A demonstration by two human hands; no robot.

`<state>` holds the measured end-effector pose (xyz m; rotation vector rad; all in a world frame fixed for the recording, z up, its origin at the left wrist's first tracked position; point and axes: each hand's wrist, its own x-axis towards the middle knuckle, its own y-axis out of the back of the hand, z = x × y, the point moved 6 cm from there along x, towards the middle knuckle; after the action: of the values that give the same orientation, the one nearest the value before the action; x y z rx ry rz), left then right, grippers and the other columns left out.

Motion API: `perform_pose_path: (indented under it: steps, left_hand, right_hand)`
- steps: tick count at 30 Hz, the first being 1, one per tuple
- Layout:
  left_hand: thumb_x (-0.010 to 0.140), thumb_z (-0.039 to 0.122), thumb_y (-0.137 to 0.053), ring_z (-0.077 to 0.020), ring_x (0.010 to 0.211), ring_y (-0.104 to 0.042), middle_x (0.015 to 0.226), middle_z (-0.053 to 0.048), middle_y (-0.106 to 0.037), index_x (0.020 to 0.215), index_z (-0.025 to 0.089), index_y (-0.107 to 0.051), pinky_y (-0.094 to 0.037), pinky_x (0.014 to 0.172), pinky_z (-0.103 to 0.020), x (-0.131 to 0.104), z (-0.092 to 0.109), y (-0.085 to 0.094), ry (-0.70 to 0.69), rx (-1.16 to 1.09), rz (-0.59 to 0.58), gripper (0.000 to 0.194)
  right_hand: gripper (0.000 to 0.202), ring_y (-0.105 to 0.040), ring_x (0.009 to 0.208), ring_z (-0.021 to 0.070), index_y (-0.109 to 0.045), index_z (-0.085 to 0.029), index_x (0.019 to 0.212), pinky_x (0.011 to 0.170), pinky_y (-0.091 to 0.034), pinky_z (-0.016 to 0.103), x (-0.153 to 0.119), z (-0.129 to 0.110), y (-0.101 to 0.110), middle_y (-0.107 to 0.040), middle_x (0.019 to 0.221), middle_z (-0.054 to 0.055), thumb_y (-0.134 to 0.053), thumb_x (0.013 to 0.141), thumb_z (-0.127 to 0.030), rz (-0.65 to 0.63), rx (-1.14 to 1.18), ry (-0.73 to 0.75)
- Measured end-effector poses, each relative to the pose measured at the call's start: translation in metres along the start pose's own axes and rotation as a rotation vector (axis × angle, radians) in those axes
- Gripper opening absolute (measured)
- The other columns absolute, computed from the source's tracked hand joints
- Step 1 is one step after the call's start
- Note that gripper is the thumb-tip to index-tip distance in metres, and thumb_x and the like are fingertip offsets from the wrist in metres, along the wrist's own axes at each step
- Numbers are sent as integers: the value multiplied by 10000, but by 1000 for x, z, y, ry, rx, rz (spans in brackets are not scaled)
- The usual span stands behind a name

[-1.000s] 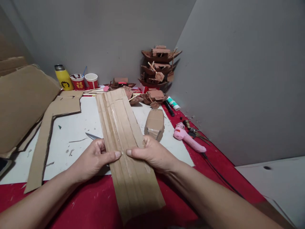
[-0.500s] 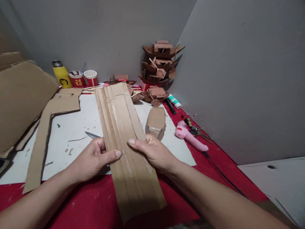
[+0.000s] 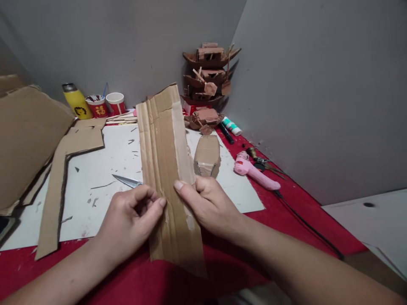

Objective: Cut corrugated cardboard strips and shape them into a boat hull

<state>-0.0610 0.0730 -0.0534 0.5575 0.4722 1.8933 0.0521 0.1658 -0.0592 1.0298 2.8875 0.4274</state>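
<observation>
I hold the cardboard strip [image 3: 162, 156] over the white sheet's near edge [image 3: 82, 226]. Right hand [image 3: 213, 207] clamps it between thumb and fingers; left hand [image 3: 129, 216], fingers curled, touches it, grip unclear.

Both bare forearms [image 3: 280, 250] are slanting inward; the left hand [image 3: 132, 216] is curling into a pinch, while the right hand [image 3: 211, 205] (thumb lying uppermost) is gripping.

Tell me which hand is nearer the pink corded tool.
Right. The right hand is left of the pink tool, holding the cardboard strip; the left hand is farther left, at the strip's left side.
</observation>
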Motion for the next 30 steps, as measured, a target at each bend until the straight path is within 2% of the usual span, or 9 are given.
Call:
perform_pose_path:
  steps: [4, 8, 11, 15, 20, 25, 30]
  left_hand:
    - [839, 324, -541, -71, 494, -391, 530, 59, -451, 619, 174, -508, -324, 453, -186, 2, -5, -5, 120, -92, -83, 269]
    - [850, 360, -519, -65, 471, -374, 529, 65, -432, 636, 177, -482, -307, 444, -189, 4, -9, -5, 189, -210, -180, 284]
    - [870, 378, -483, -68, 475, -390, 541, 65, -434, 666, 185, -469, -314, 457, -193, 4, -14, -9, 195, -232, -229, 281]
    - [895, 352, -424, -73, 486, -398, 556, 64, -419, 687, 193, -453, -318, 459, -189, 5, -18, -15, 185, -176, -210, 264]
    - [890, 335, -433, -67, 474, -375, 550, 70, -392, 682, 191, -446, -322, 448, -184, 8, -15, -17, 184, -229, -248, 253]
    - [863, 364, -485, -85, 468, -453, 552, 47, -494, 696, 186, -455, -382, 450, -205, 6, -19, -18, 316, -336, -366, 246]
    - [866, 313, -462, -107, 483, -526, 577, 28, -548, 693, 187, -459, -440, 492, -239, 3, -18, -22, 341, -366, -451, 214]
  right_hand:
    - [356, -354, 473, 71, -401, -178, 588, 420, -276, 188, -5, -3, -6, -368, 540, -40, -395, 903, -344, -18, 10, 30]
    - [377, -346, 465, 78, -400, -181, 566, 416, -274, 200, -8, -5, -10, -332, 519, -39, -386, 896, -362, -22, -32, 51]
    - [372, -371, 474, 87, -423, -176, 576, 430, -302, 208, -9, -4, -12, -361, 529, -27, -385, 889, -372, -36, -46, 51]
    - [336, -450, 535, 110, -455, -167, 614, 482, -366, 216, -8, -4, -13, -443, 576, -1, -389, 886, -354, -37, -28, 65]
    - [335, -512, 570, 133, -496, -160, 664, 505, -403, 226, -5, 4, -12, -485, 601, 7, -376, 904, -361, -49, -8, -1]
    - [304, -569, 637, 128, -590, -160, 772, 574, -455, 214, -5, -1, -15, -577, 690, 13, -365, 930, -290, -147, 73, 33]
    - [329, -568, 579, 93, -536, -168, 639, 552, -447, 166, -7, -9, -17, -542, 594, -16, -378, 922, -227, -147, 67, 113]
